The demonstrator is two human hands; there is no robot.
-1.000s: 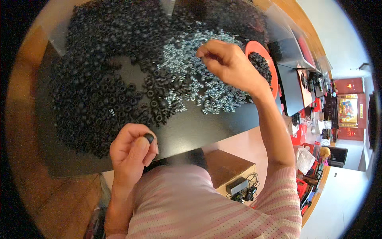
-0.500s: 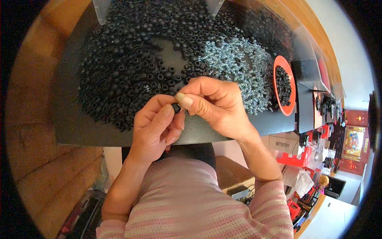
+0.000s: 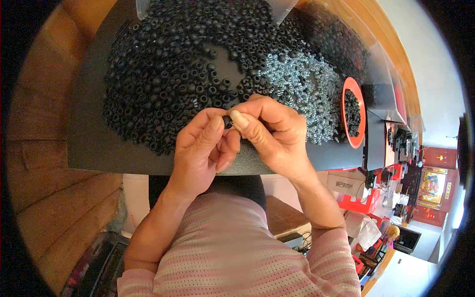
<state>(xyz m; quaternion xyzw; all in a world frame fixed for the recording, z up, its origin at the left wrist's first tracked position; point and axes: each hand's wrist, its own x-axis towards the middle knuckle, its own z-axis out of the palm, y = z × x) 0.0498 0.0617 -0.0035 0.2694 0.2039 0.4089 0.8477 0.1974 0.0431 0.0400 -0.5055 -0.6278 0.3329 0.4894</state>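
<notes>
My left hand (image 3: 200, 151) and my right hand (image 3: 269, 133) meet above the near edge of a black mat (image 3: 94, 143). Between their fingertips they pinch one small black ring (image 3: 227, 121); a metal piece may be there too, but fingers hide it. Just beyond the hands lies a big heap of black rubber rings (image 3: 173, 74). To its right is a pile of small silvery metal screws (image 3: 302, 84).
An orange-rimmed round dish (image 3: 354, 111) holding black rings sits right of the screws. The mat lies on a wooden table (image 3: 44, 109). Red bins and boxes (image 3: 358, 198) stand on the floor at lower right. Clear trays (image 3: 282, 10) sit at the far edge.
One second ago my right hand was reaching into the screw pile while my left hand held a ring near the mat's edge. Both hands have since come together over the ring.
</notes>
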